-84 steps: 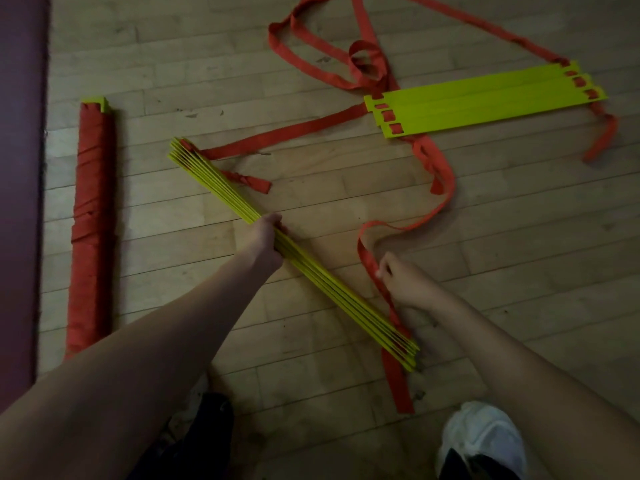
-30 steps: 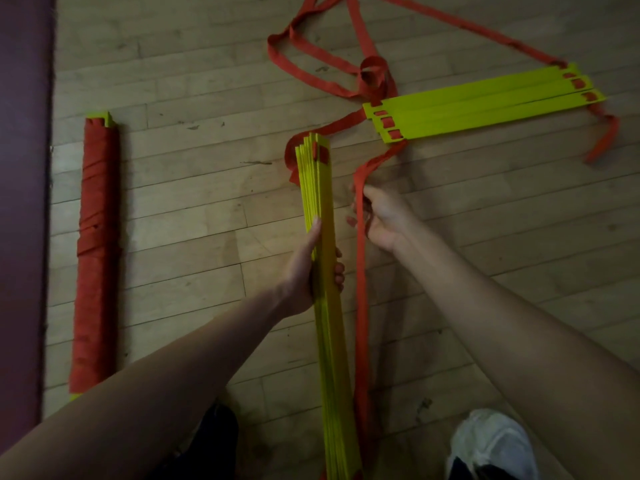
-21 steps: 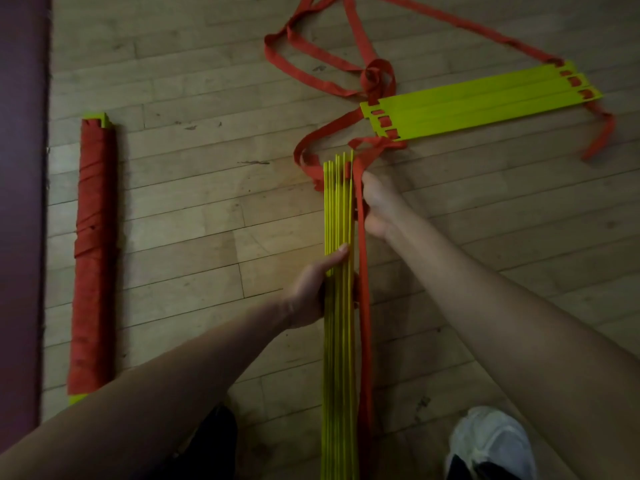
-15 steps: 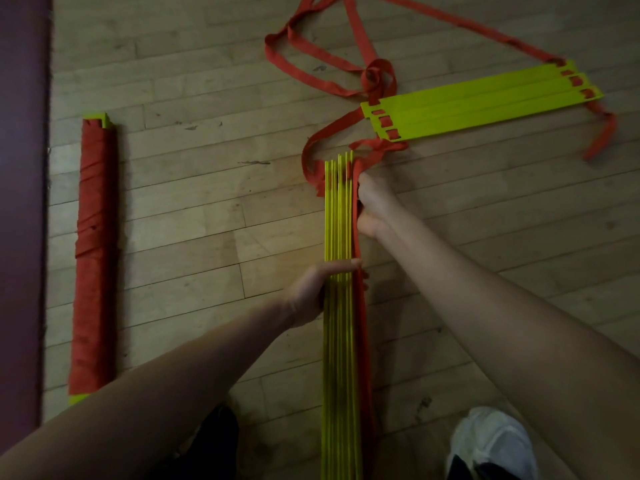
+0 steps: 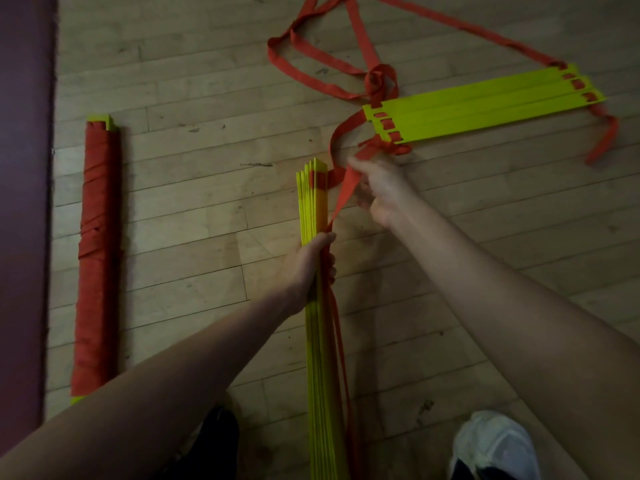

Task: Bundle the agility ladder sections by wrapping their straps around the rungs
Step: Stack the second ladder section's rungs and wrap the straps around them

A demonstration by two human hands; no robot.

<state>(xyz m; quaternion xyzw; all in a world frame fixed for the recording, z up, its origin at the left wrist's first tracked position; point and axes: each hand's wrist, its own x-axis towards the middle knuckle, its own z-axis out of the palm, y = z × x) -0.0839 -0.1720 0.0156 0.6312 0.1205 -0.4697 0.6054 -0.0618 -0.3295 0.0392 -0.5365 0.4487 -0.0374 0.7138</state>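
Nearest the shoe (image 5: 495,445), the stack (image 5: 320,341) of yellow rungs runs from the bottom edge away across the floor (image 5: 194,237), with a red strap (image 5: 341,348) lying along its right side. About halfway up the stack the left hand (image 5: 310,268) has its fingers closed round rungs and strap together, pinning the strap against the stack's right edge. Beyond that grip, just right of the stack's far end, the right hand (image 5: 381,192) pinches the strap and draws it up and away in a taut slant. It is blurred, so I cannot tell how its fingers lie.

This looks like the start of the wrap. To do it well, I would keep the left hand clamped so the rungs stay flush and do not fan, and keep the strap flat, not twisted, as the right hand carries it over the stack. Each turn should sit snug beside the last, working along the stack. The slack may drag on the strap tangle farther off, so feed it out before pulling.

Farther right of the stack's far end, three loose rungs (image 5: 481,105) lie flat, their strap knotted and looping beyond. Well left of the stack lies a finished bundle (image 5: 97,258), fully wrapped in red.
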